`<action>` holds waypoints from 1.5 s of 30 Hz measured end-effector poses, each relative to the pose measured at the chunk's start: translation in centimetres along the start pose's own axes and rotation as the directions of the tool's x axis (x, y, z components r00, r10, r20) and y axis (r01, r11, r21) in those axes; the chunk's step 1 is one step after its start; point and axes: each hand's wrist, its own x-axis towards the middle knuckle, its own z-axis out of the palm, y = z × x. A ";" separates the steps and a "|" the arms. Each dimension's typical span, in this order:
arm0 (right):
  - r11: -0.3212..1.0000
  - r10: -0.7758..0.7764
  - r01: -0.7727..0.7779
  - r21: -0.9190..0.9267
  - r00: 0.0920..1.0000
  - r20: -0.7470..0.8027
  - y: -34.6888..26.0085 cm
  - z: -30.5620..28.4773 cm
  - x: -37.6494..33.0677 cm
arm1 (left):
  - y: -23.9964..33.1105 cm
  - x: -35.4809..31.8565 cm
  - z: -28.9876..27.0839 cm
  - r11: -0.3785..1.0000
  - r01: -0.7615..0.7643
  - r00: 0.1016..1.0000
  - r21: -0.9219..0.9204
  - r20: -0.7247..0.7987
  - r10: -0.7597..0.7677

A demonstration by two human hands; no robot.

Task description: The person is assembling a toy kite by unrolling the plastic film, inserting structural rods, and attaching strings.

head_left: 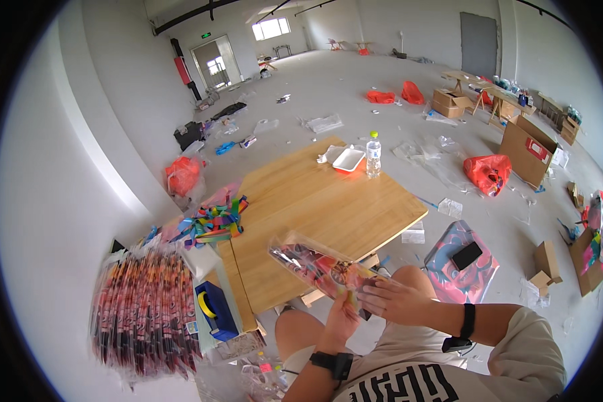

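Note:
A long clear plastic package with a pink, red and black printed thing inside slants over the near edge of the wooden table. My left hand is closed on its lower edge, the thumb on top. Across its right end lies my right hand, fingers stretched out flat and touching the plastic. The underside of the package is hidden. Many similar packages stand packed in a row at the left, next to a dark blue box with a yellow roll in it.
Colourful ribbons heap at the table's left edge. A water bottle and a white-and-orange tray stand at its far end. On the right, a phone rests on a printed box. Cartons, red bags and plastic scraps litter the floor.

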 end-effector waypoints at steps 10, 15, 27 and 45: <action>0.998 0.028 -0.029 0.055 0.999 0.021 -0.1 1.2 -1.2 | -1.9 -1.1 4.3 0.993 -0.026 0.999 0.111 -0.030 0.029; 0.998 -0.035 0.037 0.043 0.999 -0.031 0.2 1.5 -1.2 | -1.5 -0.9 1.2 0.996 -0.078 0.988 0.040 -0.129 0.082; 0.997 -0.055 0.053 0.062 0.998 0.029 0.1 1.7 -1.6 | -1.5 -1.0 2.0 0.986 -0.124 0.966 0.112 -0.214 0.145; 0.989 0.001 -0.011 0.149 0.998 0.064 0.1 0.4 -1.3 | -1.8 -1.6 2.4 0.985 -0.134 0.990 0.105 -0.036 0.138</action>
